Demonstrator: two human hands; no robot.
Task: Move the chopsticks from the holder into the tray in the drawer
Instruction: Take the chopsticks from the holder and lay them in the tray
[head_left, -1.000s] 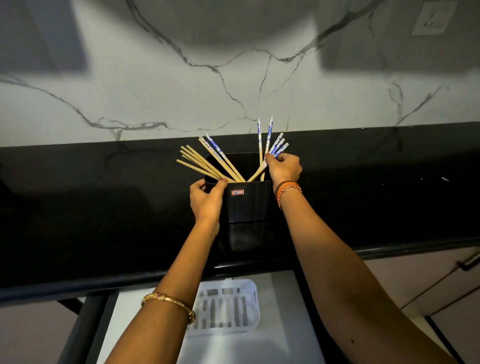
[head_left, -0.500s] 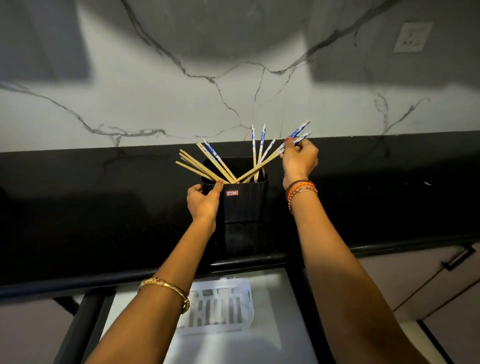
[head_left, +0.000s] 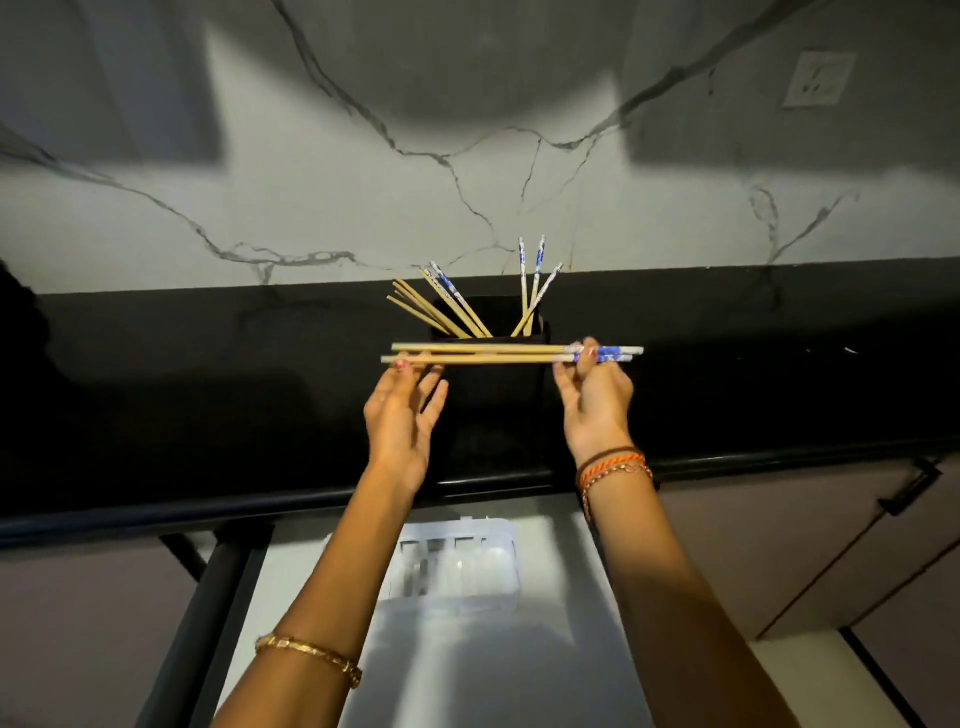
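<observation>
A pair of wooden chopsticks with blue-and-white ends (head_left: 493, 354) lies level in the air, just in front of the black holder (head_left: 493, 395) on the black counter. My right hand (head_left: 597, 400) pinches the blue ends. My left hand (head_left: 402, 410) has its fingers spread, and its fingertips touch the bare tips from below. Several more chopsticks (head_left: 452, 309) still lean in the holder, some plain, some blue-ended. Below the counter edge, the white slotted tray (head_left: 462, 566) sits in the open drawer, partly hidden by my arms.
The black countertop (head_left: 208, 395) runs left to right under a white marble wall with a socket (head_left: 818, 78) at the upper right. The drawer's dark left rail (head_left: 208, 613) runs toward me. A cabinet front with a black handle (head_left: 909, 486) is at the right.
My right hand has pulled two chopsticks out of the holder and turned them level. My left hand has let go of the holder and come up under their tips.
</observation>
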